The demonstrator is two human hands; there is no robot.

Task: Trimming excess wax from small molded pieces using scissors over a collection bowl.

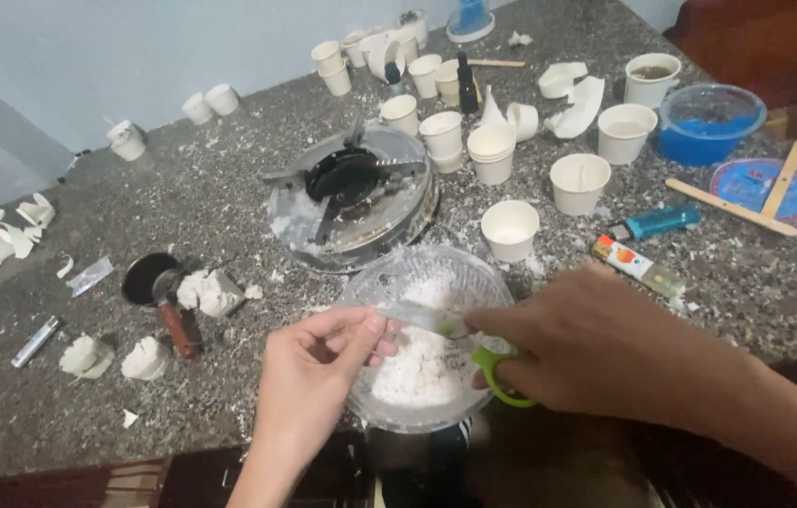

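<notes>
— Right, where's the clear plastic bowl of white powder [425, 357]?

— At the desk [229, 188] edge. My right hand [587, 353] clamps green-handled scissors [474, 348]; left hand [309, 372] pinches their blade tip. Scraping next needs steadiness.

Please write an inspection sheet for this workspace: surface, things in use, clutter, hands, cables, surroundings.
Surface: speckled stone counter, dusted with white crumbs.
Things in use: clear bowl of white powder; scissors with green handle, blades over the bowl.
Clutter: many white paper cups, burner, white lumps, two lighters, blue tub, wooden sticks.
Hands: left hand pinches something small by the blades; right hand holds the scissors.
Cables: nothing seen.
Surroundings: pale blue wall.
</notes>
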